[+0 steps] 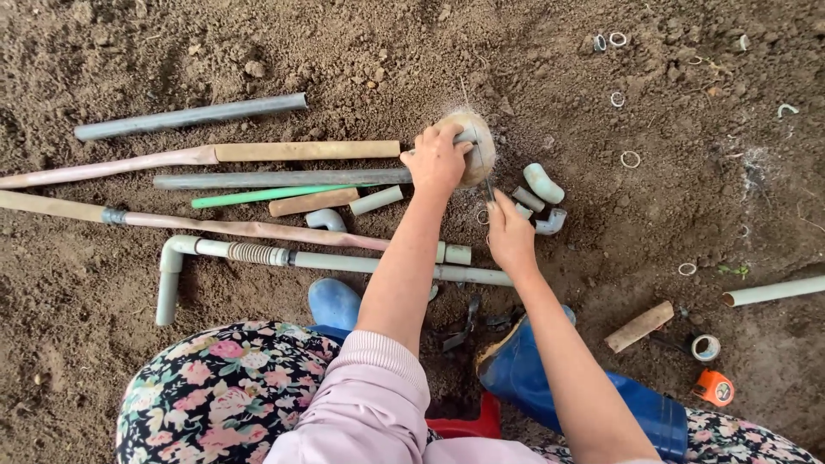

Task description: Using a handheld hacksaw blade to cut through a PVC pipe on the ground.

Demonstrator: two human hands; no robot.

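Two hands work over soil: left hand (436, 160) fingers wrapped round a fibre ball (474, 146), right hand (509, 234) pinching a thin tool (490, 191) just below it, elbow fittings (543, 183) beside, unjoined.

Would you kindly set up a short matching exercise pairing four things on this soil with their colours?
Things:
1. thin rod
2. tape measure
3. boots
4. pipe elbow

Colours:
A. blue
B. pale grey
C. green
D. orange

Pairs: 1-C, 2-D, 3-A, 4-B
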